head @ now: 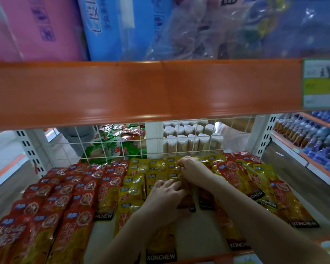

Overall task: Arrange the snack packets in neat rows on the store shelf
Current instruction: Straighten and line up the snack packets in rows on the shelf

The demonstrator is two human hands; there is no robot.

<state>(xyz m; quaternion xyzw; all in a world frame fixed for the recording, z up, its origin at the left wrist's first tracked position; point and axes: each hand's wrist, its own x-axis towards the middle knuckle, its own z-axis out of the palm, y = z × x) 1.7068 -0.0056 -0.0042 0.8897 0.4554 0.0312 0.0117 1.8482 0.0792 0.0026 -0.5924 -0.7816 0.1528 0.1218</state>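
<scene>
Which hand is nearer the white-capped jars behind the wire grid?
Right. The right hand works the yellow packets just below the white-capped jars; the left hand sits lower, toward the shelf front.

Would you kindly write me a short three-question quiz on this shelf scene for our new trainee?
1. True or false: both hands are working in the yellow packets.
2. Which side of the shelf holds the neater rows: A) the red packets at the left, or B) the mixed packets at the right?
3. What separates this shelf from the goods behind it?

Key
1. True: the left hand and right hand both pinch yellow packets.
2. A.
3. A white wire grid.
</scene>
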